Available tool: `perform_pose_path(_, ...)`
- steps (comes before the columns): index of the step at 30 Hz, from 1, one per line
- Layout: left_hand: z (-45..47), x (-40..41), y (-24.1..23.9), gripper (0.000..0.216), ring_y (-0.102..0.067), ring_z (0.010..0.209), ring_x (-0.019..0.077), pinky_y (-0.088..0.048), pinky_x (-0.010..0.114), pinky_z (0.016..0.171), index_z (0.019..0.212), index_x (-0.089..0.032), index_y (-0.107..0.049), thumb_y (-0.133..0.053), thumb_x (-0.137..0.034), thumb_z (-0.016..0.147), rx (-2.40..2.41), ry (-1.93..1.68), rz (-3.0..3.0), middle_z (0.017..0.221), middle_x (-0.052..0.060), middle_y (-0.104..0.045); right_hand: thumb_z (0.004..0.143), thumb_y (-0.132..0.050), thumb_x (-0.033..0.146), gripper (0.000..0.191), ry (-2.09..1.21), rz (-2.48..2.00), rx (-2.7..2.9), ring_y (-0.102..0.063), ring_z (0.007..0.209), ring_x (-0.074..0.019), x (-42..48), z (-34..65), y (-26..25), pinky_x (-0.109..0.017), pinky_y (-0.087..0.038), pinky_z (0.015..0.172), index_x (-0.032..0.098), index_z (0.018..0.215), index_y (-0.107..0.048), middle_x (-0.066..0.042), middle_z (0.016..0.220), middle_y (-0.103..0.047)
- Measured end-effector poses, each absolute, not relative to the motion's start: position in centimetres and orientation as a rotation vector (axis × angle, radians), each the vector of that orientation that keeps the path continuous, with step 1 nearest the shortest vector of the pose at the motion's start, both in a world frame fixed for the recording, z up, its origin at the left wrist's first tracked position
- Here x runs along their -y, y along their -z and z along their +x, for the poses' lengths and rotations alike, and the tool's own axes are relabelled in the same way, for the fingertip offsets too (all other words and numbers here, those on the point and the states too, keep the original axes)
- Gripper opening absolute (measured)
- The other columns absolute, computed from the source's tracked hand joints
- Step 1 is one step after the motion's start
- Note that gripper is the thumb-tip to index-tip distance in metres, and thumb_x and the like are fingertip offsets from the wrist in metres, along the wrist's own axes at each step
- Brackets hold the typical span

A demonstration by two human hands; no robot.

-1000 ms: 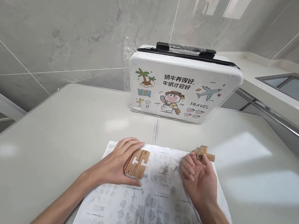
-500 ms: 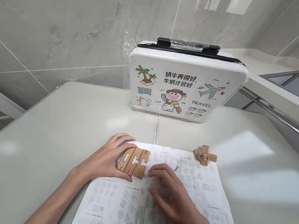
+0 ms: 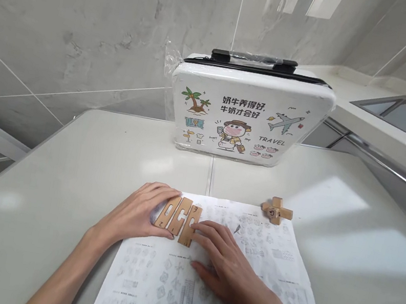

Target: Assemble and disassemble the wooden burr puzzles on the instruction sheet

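Observation:
Three flat, notched wooden puzzle pieces lie side by side on the printed paper sheet. Their marks read 2 on the left piece, 1 on the middle piece and what looks like 3 on the right piece. My left hand curves around the left and middle pieces, fingers at their far ends and thumb at the near ends. With its fingers apart, my right hand touches the right piece's edge by the fingertips; its thumb is off the wood.
A cross-shaped wooden puzzle sits at the sheet's far right corner. Behind, a white case with cartoon prints and plastic wrap stands upright on the pale table. A grey tiled wall rises beyond.
My right hand has moved left and now touches the right piece. The pieces have shifted slightly, with narrow gaps between them and the right one sitting nearer me.

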State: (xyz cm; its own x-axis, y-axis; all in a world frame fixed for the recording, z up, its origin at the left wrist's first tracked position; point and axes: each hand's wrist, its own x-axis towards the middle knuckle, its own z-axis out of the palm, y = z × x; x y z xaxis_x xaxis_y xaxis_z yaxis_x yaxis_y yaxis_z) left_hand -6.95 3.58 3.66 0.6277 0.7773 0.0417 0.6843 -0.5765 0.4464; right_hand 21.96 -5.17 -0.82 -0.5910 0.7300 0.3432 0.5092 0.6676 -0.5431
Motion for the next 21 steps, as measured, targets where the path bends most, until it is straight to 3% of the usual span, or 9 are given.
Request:
perform_pose_path(5,-7.4,-3.8,-3.9,0.093,-0.056,0.138,0.0354,-0.051,0.049,0.112,0.151,-0.031,-0.055,-0.094,-0.059,0.071,-1.189,-0.327,2.429,0.148,0.009,-0.064,0.099,-0.072,0.02,0.042,-0.563,-0.934,2.295,-0.06,0.121,-0.0323,5.1,21.7,1.0,-0.053,-0.058,0.1,0.019,0.137,-0.055,-0.014,0.13,-0.069)
perform_pose_path(11,-9.0,-4.4,-4.3,0.078,-0.055,0.14,0.0339,-0.047,0.048,0.116,0.153,-0.03,-0.053,-0.082,-0.06,0.086,-1.287,-0.313,2.409,0.154,0.009,-0.06,0.095,-0.081,0.029,0.041,-0.562,-0.94,2.231,-0.064,0.102,-0.0303,5.2,21.6,1.4,-0.048,-0.059,0.086,0.02,0.128,-0.057,-0.01,0.114,-0.072)
perform_pose_path(17,-9.7,-4.7,-4.1,0.04,-0.069,0.109,0.0272,-0.056,0.038,0.09,0.127,-0.024,-0.068,-0.06,-0.053,0.101,-1.511,-0.351,2.374,0.131,0.008,-0.07,0.098,-0.076,0.026,0.036,-0.571,-0.939,2.228,-0.067,0.099,-0.0287,5.3,21.7,1.5,-0.044,-0.06,0.083,0.021,0.128,-0.057,-0.011,0.115,-0.073)
perform_pose_path(21,-9.3,-4.5,-4.0,0.033,-0.071,0.1,0.0247,-0.056,0.036,0.085,0.117,-0.023,-0.073,-0.051,-0.045,0.105,-1.584,-0.386,2.418,0.12,0.007,-0.073,0.099,-0.075,0.027,0.034,-0.557,-0.942,2.212,-0.068,0.096,-0.027,5.3,21.9,1.6,-0.042,-0.06,0.08,0.022,0.127,-0.056,-0.01,0.115,-0.073)
